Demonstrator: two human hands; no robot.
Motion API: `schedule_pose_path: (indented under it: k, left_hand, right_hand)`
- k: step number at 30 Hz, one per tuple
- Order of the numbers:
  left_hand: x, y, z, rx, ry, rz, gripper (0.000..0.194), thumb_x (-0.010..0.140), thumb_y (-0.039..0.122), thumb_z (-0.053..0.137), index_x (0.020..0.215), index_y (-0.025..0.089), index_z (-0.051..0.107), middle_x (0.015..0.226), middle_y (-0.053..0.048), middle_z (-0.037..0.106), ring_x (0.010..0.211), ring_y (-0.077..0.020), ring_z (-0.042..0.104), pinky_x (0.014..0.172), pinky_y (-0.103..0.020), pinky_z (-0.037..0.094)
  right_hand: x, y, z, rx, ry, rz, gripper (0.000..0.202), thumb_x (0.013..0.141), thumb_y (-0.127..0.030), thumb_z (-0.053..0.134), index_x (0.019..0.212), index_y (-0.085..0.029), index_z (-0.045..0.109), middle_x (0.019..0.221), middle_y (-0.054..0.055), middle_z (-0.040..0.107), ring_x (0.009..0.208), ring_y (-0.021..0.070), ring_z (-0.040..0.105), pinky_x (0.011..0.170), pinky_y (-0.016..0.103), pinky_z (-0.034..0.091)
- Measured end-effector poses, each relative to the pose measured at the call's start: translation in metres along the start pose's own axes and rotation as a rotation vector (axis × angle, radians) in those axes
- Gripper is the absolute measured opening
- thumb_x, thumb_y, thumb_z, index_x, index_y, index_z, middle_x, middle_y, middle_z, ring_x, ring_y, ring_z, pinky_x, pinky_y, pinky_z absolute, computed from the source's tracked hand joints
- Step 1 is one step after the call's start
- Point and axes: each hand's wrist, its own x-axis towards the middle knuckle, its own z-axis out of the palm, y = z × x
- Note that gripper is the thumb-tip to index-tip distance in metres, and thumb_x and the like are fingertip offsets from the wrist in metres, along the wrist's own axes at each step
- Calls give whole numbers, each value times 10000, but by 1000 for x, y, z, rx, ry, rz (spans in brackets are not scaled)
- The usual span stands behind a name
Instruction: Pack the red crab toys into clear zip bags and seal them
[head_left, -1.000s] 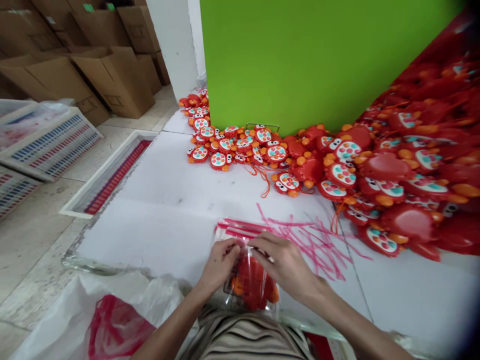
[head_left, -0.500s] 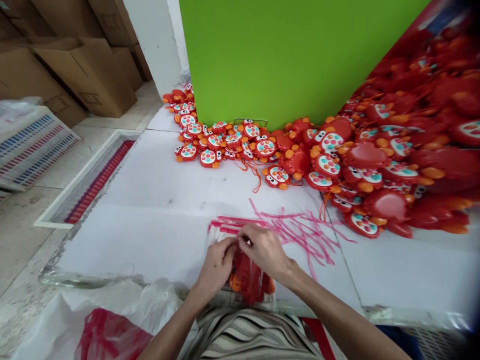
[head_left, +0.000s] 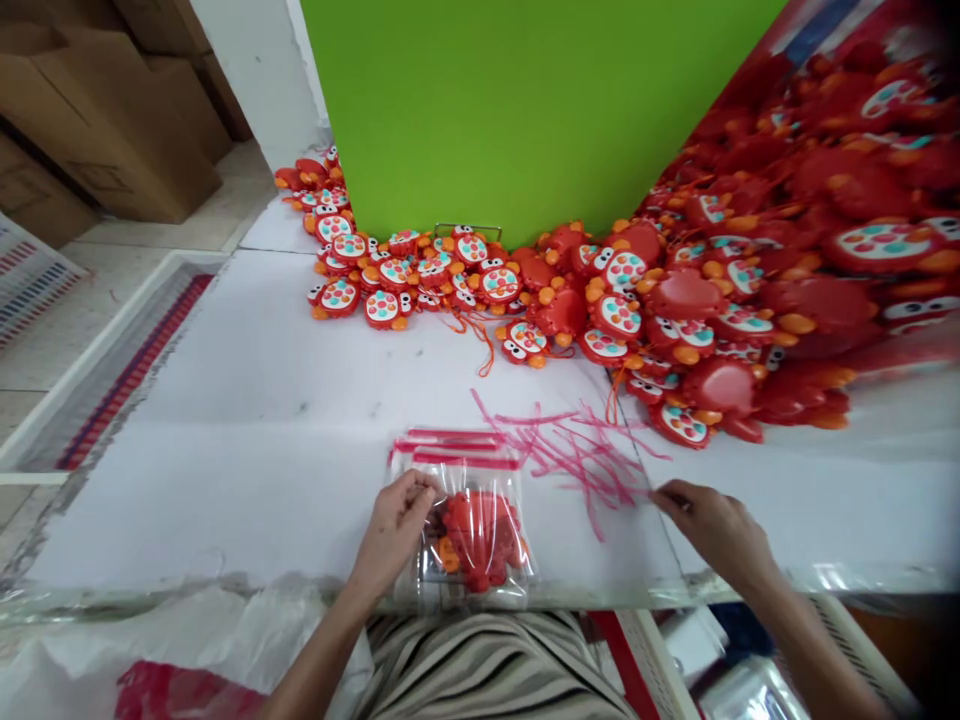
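A clear zip bag (head_left: 504, 478) with a pink band along its top lies at the table's near edge, on top of other bags with pink bands. Inside it is a red crab-shaped toy (head_left: 484, 535) with orange parts, back side up. My left hand (head_left: 397, 520) pinches the bag's left side between thumb and forefinger. Away to the right, my right hand (head_left: 712, 525) is closed, thumb against forefinger, with the end of a thin pink strip at its fingertips. Loose pink strips (head_left: 581, 455) lie scattered between the bag and that hand.
A large heap of red toys (head_left: 690, 295) runs along the back and right of the white table (head_left: 247, 430). Behind it stands a green panel (head_left: 525, 110). Cardboard boxes (head_left: 127, 120) and a plastic crate (head_left: 34, 275) are at the left. White plastic sheeting (head_left: 210, 630) hangs below the near edge.
My right hand has moved from the bag's top out to the right, past the pink strips. My left hand stays at the bag, whose toy now shows more fully. The view has shifted right.
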Motion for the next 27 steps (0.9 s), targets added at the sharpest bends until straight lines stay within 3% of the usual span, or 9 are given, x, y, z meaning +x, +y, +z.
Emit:
schedule_pose_path:
  k: [2,5,7,9,11,12,17,20,27]
  left_hand:
    - [0,-1,0,-23,4,-29,159,799,333,523,832,179,544,720,-4,630,651,-139,586,620,-241,468]
    - [0,-3,-1,-32,18,-26,160,796,332,535,835,178,557,744,-12,642,689,-144,591,632,-239,467]
    - [0,-5,-1,-29,28,-12,157,798,331,536,824,178,558,746,-11,637,704,-146,589,627,-236,464]
    - [0,-5,-1,-19,34,-8,151,800,327,534,811,178,555,735,-7,626,701,-144,582,620,-234,462]
    - [1,-6,0,-17,29,-4,145,799,322,536,802,178,551,731,-4,617,686,-138,574,615,-232,458]
    - [1,-6,0,-20,27,2,143,797,320,538,799,177,549,730,-3,612,675,-134,568,609,-230,453]
    - [2,-4,1,-24,27,25,135,793,313,543,781,178,543,693,6,585,688,-142,571,606,-225,449]
    - [1,-2,2,-39,12,18,138,793,314,539,774,177,534,713,-2,606,676,-141,575,605,-227,455]
    - [3,-4,-1,-61,27,-4,176,794,357,523,816,183,531,769,-20,643,743,-173,624,655,-272,500]
  right_hand:
    - [-7,0,-5,-12,-171,-89,272,685,-466,550,840,-273,662,697,15,688,608,224,626,528,307,429]
    - [-9,-7,-17,191,-297,-210,426,713,-440,563,1103,-271,590,807,24,690,568,170,605,542,284,465]
    - [-7,-13,-23,263,-221,-240,477,733,-439,542,1168,-244,551,927,64,674,576,164,602,538,286,478]
    - [-5,-23,-26,224,-1,-218,435,740,-404,519,1131,-223,576,995,96,653,609,178,605,544,303,482]
    - [-5,-39,-24,248,146,-187,323,758,-377,503,1000,-205,630,902,88,668,612,183,603,557,303,483]
    - [-6,-50,-22,310,136,-192,280,771,-377,503,933,-198,644,827,74,674,611,181,604,563,293,484]
    - [-2,-123,4,575,-257,-367,234,782,-356,557,886,-182,673,774,41,700,672,178,627,637,281,497]
    - [9,-153,26,654,-391,-412,200,728,-306,619,855,-165,681,783,44,700,694,184,623,635,290,487]
    - [20,-159,45,770,-492,-471,104,700,-261,611,659,-166,604,581,-25,589,554,128,542,530,243,424]
